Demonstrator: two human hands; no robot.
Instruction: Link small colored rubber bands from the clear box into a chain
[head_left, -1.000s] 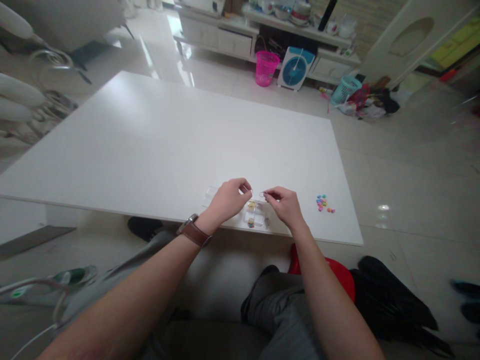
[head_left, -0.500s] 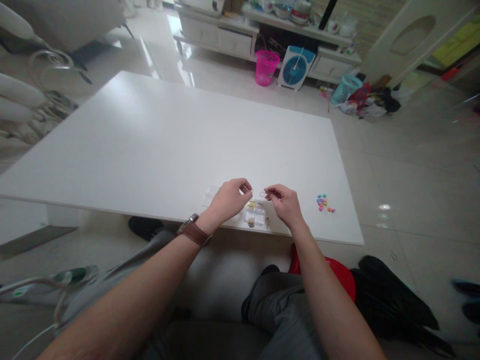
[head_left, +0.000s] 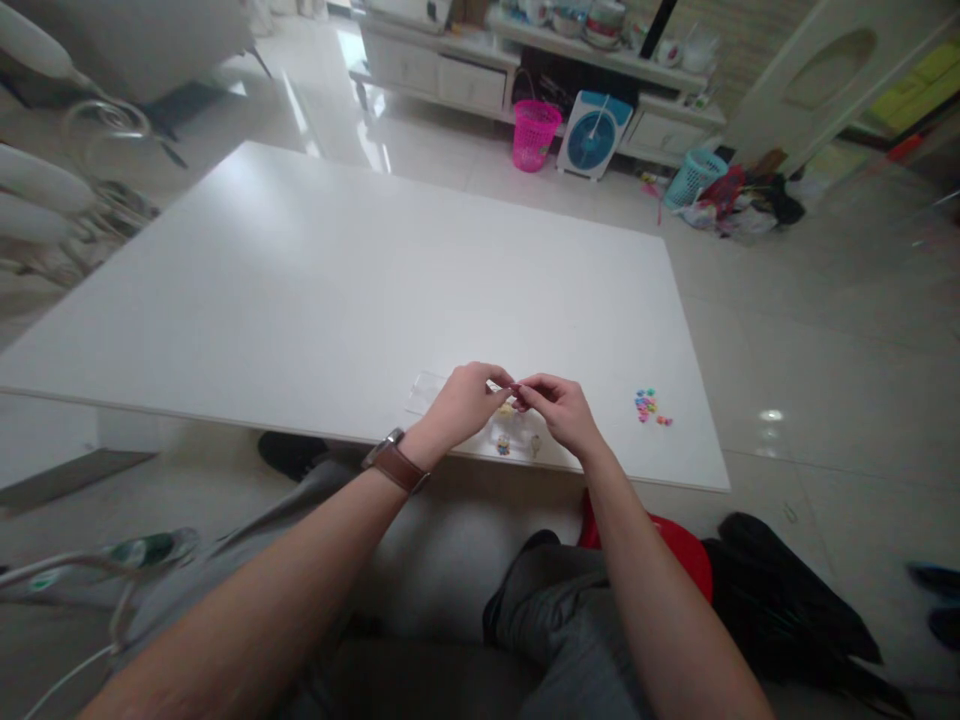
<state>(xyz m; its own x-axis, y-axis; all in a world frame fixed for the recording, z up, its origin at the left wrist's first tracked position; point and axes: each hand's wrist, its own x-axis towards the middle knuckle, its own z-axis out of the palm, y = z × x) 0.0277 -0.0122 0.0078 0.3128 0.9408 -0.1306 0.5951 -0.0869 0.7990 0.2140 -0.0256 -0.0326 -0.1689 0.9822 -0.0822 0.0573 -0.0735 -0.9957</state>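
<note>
My left hand (head_left: 469, 400) and my right hand (head_left: 561, 408) meet fingertip to fingertip above the table's near edge. Both are pinched on something small that I cannot make out; a dark reddish bit shows between them. Beneath them a clear compartment box (head_left: 511, 436) is partly hidden, with yellow pieces (head_left: 506, 409) in it. A small colourful figure (head_left: 503, 446) and a small ring-like piece (head_left: 535, 445) are at its near side. The clear lid (head_left: 423, 391) lies left of my left hand, partly covered by it.
Several bright small beads (head_left: 645, 404) lie near the right end of the white table (head_left: 375, 270). A red stool (head_left: 679, 550) stands under the near right edge. Beyond the table are a pink basket (head_left: 533, 135) and a blue-and-white fan (head_left: 592, 135).
My hands have come together; a gap with a small ring at my right fingertips showed between them before. They now cover more of the box's far side.
</note>
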